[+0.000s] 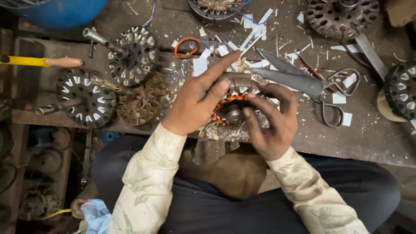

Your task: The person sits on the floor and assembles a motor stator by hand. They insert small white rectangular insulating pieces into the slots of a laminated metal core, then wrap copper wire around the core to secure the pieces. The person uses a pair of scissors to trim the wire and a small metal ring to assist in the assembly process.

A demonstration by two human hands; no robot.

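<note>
I am gripping the copper-wound stator point(232, 108) at the bench's point(372, 134) near edge with my left hand point(197, 102) and right hand point(273, 121), some slots already showing winding, while other stators point(132, 56), scissors point(312, 86) and paper strips point(255, 34) are lying about.

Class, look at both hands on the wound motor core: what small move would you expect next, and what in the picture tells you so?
Probably turning the stator slightly to reach the next slot. The left hand steadies it from above, index finger stretched out, while the right hand curls its fingers near the central shaft and copper windings. White paper strips and large scissors lie beside it on the bench.
</note>
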